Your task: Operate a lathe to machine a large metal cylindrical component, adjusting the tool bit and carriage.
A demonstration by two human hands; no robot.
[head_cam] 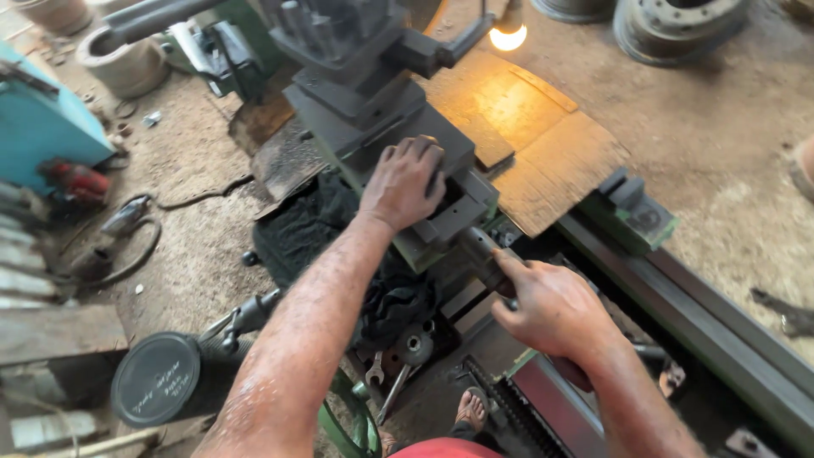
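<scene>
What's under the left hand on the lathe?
The left hand lies flat on the dark grey slide block of the lathe carriage. The patch of block beneath the palm is covered. The right hand grips the crank handle below.

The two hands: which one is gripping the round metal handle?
The right hand: its fingers wrap the round metal handle. The left hand lies flat atop the grey slide block.

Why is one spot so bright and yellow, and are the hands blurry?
In the head view, a lit bulb at the top glares and casts warm yellow light on the wooden board beneath; the left hand on the machine block and the right hand look fairly sharp, while the frame's edges look softer and dimmer.
</scene>
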